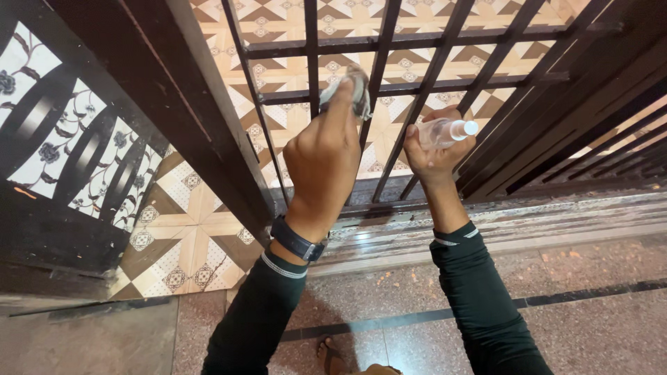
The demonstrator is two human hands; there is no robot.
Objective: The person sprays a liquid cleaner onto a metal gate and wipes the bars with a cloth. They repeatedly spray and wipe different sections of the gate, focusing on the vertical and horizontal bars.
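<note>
From the head camera, two hands are raised against one dark metal grille gate (pixel 389 90), and each carries one thing: one cloth and one bottle. The left hand (pixel 323 156) is closed around a small crumpled grey cloth (pixel 358 87), with the fingers curled tight and the cloth pressed against an upright bar of the gate, just below a crossbar. The right hand (pixel 431 149) is wrapped shut around a clear plastic spray bottle with a white nozzle (pixel 448 130), which lies nearly level with its nozzle pointing right, just beside another slanting bar. The cloth looks bunched and pale, partly hidden by the fingers; the bottle is see-through, and its lower part is covered by the palm. Both arms wear dark long sleeves with a thin white band at the cuff, and one dark wristband (pixel 297 240) sits on the left wrist. Behind the bars lies a tan and cream patterned tile floor (pixel 278 21). A second dark gate panel with white floral glass (pixel 69 139) stands at the left. Below runs a stone threshold (pixel 542 226), then a speckled reddish floor (pixel 590 319), where one bare foot (pixel 332 355) shows.
</note>
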